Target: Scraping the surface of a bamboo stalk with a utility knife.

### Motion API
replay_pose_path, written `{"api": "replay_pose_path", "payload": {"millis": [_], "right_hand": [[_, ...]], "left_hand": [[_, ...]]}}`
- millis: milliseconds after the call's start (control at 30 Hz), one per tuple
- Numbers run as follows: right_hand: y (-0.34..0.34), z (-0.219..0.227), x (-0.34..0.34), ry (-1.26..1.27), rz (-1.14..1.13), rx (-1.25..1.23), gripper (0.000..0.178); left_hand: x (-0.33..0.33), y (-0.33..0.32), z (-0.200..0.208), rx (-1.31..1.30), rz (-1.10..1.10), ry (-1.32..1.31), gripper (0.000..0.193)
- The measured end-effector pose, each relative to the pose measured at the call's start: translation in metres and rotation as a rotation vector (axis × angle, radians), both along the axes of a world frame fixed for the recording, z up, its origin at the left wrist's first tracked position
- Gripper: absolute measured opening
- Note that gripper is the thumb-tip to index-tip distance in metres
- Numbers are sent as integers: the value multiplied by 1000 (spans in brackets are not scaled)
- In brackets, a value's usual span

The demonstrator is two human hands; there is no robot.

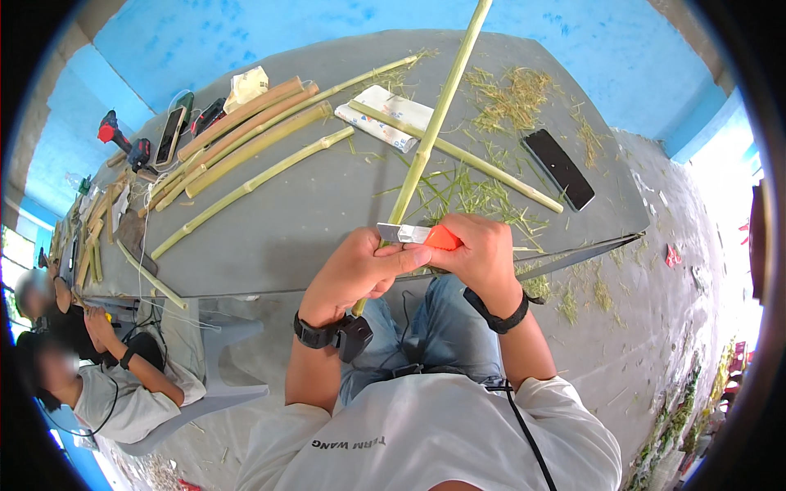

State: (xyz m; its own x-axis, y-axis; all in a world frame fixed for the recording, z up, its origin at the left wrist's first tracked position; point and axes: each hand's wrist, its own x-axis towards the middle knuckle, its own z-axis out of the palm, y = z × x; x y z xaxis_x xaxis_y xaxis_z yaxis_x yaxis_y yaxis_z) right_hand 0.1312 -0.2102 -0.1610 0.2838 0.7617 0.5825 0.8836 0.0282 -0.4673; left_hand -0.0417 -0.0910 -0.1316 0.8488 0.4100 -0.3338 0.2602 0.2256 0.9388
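Note:
A long green bamboo pole (425, 147) slants up and away across the table's near edge, its lower end running past my lap. Wrapped round that pole is my left hand (354, 266), its thumb reaching over to the knife. My right hand (481, 245) grips a utility knife (443, 238) with an orange and clear handle. The knife lies crosswise on the pole, with its short, wide grey blade pointing left. Green shavings (467, 196) are scattered on the table just beyond my hands.
On the grey table (278, 237) lie several bamboo poles (254, 192), a white packet (377, 114) under another stick, a black phone (560, 169) and a shavings pile (512, 98). A red-black power drill (123, 141) stands far left. Two people (123, 393) sit at left. A dark strap (581, 255) crosses the right edge.

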Motion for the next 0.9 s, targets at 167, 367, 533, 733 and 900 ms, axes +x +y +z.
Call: {"api": "replay_pose_path", "payload": {"millis": [167,367,533,733,900], "right_hand": [[3,1,-4,126,-247,16,45],[2,-3,-1,310,-333,112,48],[4,2,-3,48,-96,-63,51],[5,-2,-2,87,-100,-49,48],[6,2,-4,195,-348,-10,46]], "left_hand": [[5,-1,6,-53,28,26,39],[2,-2,-8,-61,64,-69,41],[1,-3,-12,-159,104,-211,39],[8,-14,-16,218,178,-89,40],[9,-15,-18,278,238,-5,42]]}}
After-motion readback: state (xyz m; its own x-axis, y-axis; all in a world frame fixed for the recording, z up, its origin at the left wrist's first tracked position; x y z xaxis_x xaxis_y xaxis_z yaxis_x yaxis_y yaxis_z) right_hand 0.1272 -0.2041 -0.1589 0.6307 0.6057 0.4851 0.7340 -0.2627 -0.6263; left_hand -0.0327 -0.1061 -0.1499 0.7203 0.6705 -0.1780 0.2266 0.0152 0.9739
